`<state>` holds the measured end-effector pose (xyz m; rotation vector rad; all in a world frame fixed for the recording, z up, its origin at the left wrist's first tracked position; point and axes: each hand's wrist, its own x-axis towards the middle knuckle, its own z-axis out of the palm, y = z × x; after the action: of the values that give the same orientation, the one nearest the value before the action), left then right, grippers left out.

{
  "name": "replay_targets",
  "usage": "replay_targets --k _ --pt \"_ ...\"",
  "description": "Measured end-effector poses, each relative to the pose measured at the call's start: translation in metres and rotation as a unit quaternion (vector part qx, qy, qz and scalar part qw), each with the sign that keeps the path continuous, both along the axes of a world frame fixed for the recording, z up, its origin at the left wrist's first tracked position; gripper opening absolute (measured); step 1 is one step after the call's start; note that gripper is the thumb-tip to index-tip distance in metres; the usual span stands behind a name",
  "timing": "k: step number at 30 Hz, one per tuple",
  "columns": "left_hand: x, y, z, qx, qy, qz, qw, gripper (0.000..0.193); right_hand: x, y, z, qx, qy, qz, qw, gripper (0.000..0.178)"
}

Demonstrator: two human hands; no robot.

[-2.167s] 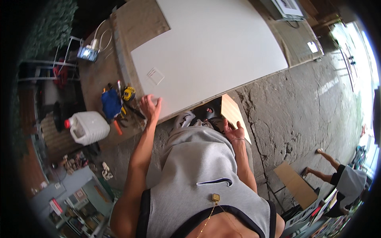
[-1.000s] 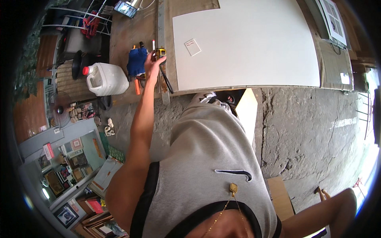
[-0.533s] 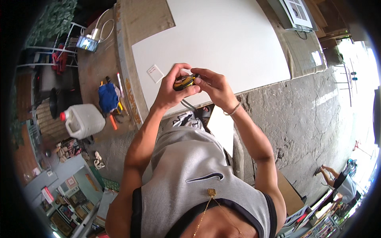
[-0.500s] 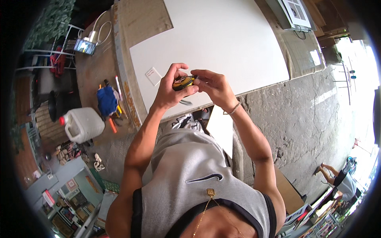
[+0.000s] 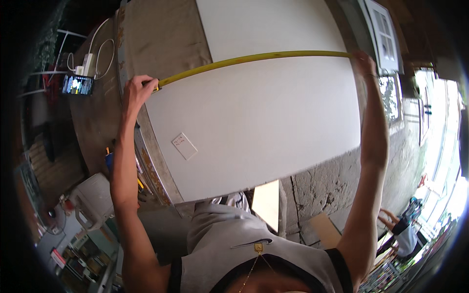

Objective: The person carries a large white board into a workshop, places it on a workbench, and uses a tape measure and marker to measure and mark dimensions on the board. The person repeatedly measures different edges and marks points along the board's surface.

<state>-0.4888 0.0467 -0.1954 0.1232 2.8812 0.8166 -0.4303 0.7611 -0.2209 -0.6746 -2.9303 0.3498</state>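
Note:
A yellow tape measure blade (image 5: 254, 59) stretches across a large white board (image 5: 273, 112), bowing slightly between my two hands. My left hand (image 5: 138, 92), at the board's left edge, is closed on the tape measure; only a small black and yellow part shows at its fingertips. Beyond the board's right edge, the blade runs into my right hand (image 5: 364, 63), which is blurred and appears closed on it. A small white card (image 5: 184, 146) with reddish writing lies on the near left of the board.
A brown cloth-like surface (image 5: 163, 36) borders the board's notch at far left. Left of it are a lit phone (image 5: 77, 85), a white power adapter (image 5: 88, 63) and a plastic jug (image 5: 95, 198). A grey framed panel (image 5: 383, 36) stands far right. Another person (image 5: 405, 234) is at lower right.
My hands have moved far apart, left and right, and farther over the board. The tape measure blade is now drawn out between them.

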Motion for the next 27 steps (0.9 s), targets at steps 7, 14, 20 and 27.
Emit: replay_targets --k 7,14,20,27 --pt "-0.027 0.018 -0.008 -0.135 0.043 -0.049 0.989 0.026 -0.078 0.091 -0.085 0.146 -0.193 -0.038 0.970 0.041" --pt "-0.009 0.039 -0.022 -0.230 0.018 -0.075 0.970 0.026 -0.089 0.083 -0.109 0.113 -0.039 -0.002 0.993 0.035" --pt "-0.005 0.050 -0.025 -0.146 0.020 -0.074 0.986 0.023 -0.067 0.040 -0.113 0.036 0.090 -0.077 0.992 0.034" --pt "-0.006 0.058 -0.017 -0.184 0.013 -0.065 0.981 0.015 -0.067 0.058 -0.117 0.035 0.100 -0.017 0.994 0.036"
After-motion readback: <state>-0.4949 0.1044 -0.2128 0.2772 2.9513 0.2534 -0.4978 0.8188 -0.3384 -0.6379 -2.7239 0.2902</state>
